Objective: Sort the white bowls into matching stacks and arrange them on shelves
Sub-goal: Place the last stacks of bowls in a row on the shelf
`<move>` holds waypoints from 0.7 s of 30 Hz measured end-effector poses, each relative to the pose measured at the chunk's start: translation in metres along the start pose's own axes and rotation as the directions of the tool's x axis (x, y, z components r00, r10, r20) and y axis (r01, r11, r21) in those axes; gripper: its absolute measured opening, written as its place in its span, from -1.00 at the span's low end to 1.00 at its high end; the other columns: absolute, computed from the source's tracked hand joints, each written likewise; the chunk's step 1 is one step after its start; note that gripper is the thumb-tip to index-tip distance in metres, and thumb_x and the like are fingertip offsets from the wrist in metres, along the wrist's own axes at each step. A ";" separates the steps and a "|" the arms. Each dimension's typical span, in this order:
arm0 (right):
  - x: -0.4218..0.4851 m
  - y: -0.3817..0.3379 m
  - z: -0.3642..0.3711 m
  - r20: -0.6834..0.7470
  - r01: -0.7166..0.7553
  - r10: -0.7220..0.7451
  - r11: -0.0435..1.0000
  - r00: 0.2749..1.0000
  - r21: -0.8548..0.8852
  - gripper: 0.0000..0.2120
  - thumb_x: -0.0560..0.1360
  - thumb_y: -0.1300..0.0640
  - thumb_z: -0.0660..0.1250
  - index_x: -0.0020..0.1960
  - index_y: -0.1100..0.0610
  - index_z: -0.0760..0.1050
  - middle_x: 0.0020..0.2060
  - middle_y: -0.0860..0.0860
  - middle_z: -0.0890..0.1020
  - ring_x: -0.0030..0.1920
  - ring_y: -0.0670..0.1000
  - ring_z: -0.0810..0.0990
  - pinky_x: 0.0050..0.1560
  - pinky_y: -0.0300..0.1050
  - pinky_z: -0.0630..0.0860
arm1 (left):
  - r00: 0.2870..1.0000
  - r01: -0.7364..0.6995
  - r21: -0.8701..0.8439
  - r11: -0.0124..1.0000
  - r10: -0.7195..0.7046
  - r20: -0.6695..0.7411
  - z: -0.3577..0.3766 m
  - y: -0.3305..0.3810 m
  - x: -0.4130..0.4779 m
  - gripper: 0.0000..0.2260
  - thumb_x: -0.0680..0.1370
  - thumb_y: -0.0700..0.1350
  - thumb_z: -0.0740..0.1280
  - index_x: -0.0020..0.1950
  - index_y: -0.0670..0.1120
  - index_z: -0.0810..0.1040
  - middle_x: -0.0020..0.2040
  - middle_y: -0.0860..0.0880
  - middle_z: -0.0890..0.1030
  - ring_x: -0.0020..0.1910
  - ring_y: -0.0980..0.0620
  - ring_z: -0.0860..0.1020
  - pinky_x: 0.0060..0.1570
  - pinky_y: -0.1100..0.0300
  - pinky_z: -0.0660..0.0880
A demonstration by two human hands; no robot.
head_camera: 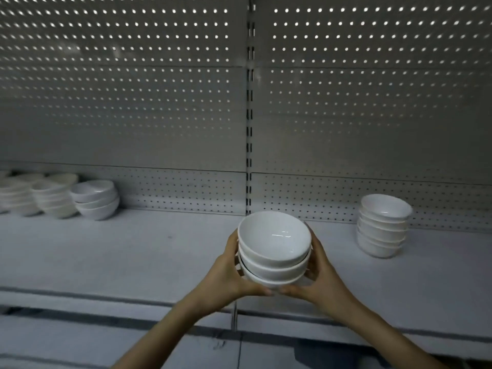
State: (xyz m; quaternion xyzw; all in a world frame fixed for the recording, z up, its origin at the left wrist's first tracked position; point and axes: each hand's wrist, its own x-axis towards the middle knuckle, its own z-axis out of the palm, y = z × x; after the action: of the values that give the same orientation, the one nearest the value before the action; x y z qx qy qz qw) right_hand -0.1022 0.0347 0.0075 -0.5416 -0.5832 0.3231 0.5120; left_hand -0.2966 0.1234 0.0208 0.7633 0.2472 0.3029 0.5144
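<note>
A stack of three white bowls [274, 246] hangs in the air over the grey shelf [165, 257], near its middle. My left hand [231, 272] grips the stack's left side and my right hand [316, 272] grips its right side, fingertips curled under the lowest bowl. At the right stands a taller stack of several white bowls [383, 226] against the back panel. At the far left sit a short stack of three bowls [95, 199] and more blurred bowl stacks [37, 195] beside it.
A perforated metal back panel [133, 102] rises behind the shelf, split by a slotted upright post [249, 129]. The shelf's front edge [106, 302] runs below my forearms, with a lower shelf [80, 339] beneath it.
</note>
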 end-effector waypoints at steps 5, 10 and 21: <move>0.013 -0.011 0.074 0.096 0.018 -0.021 0.999 0.995 0.038 0.15 0.13 0.03 0.64 0.47 -0.25 -0.05 0.29 -0.45 0.31 0.31 -0.33 0.34 0.22 -0.33 0.42 | 0.995 0.034 0.024 0.999 -0.032 -0.098 -0.058 -0.008 -0.055 -0.01 0.24 -0.12 0.62 0.45 0.23 0.05 0.32 0.32 0.35 0.25 0.33 0.42 0.08 0.39 0.46; 0.031 -0.016 0.134 0.208 -0.007 -0.012 0.996 0.978 0.092 0.17 0.12 0.06 0.66 0.45 -0.31 -0.04 0.33 -0.38 0.30 0.30 -0.33 0.35 0.23 -0.31 0.42 | 0.975 0.109 0.001 0.994 -0.106 -0.197 -0.106 -0.018 -0.096 0.00 0.24 -0.12 0.63 0.45 0.22 0.06 0.32 0.24 0.38 0.23 0.31 0.44 0.08 0.33 0.49; 0.119 -0.023 0.231 0.371 -0.002 -0.050 0.990 0.927 0.140 0.13 0.14 0.02 0.64 0.45 -0.26 -0.04 0.28 -0.45 0.33 0.33 -0.30 0.34 0.28 -0.25 0.40 | 0.909 0.205 0.005 0.979 -0.189 -0.372 -0.208 -0.059 -0.114 0.00 0.15 -0.11 0.65 0.41 0.22 0.14 0.25 0.23 0.46 0.15 0.25 0.51 0.01 0.26 0.53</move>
State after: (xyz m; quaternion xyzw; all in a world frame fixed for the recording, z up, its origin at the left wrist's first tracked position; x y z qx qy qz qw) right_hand -0.3148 0.1858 -0.0038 -0.4264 -0.6528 0.4534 0.4318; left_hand -0.5283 0.1979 0.0013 0.6750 0.4219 0.3821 0.4695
